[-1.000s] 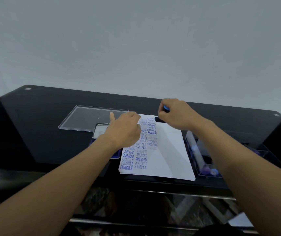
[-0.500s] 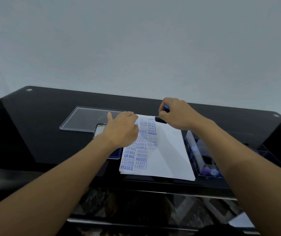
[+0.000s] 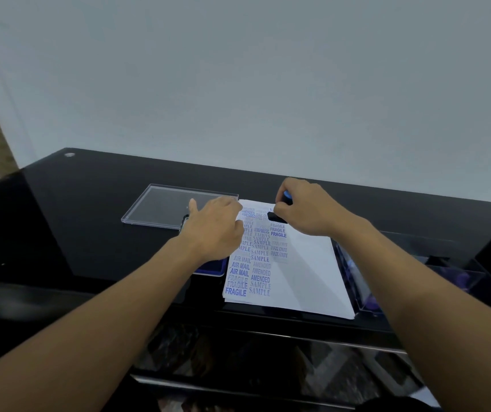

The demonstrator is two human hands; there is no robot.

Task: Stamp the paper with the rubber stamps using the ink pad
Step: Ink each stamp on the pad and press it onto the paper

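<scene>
At the near edge of the table (image 3: 95, 233), paper (image 3: 303, 281): a white stack; left columns full of blue prints (FRAGILE, AIR MAIL, SAMPLE, AMENDED, FAX OUT), right half bare.
Risk, smear: the top sheet could slide under the push if the steadying hand bears lightly; a twist on lifting would blur the print.
Risk, overlap: the far edge is crowded, so a mark may land over others or off the sheet.
Ink pad (image 3: 212, 267): blue, just left of the paper, mostly hidden.
Left hand (image 3: 217, 230): palm down, fingers together and slightly bent, tips on the paper's left margin, thumb out; grips nothing.
Right hand (image 3: 306, 209): fingers curled, pinching the blue handle.
Rubber stamp (image 3: 273, 216): black base at the paper's far edge, apparently touching.
</scene>
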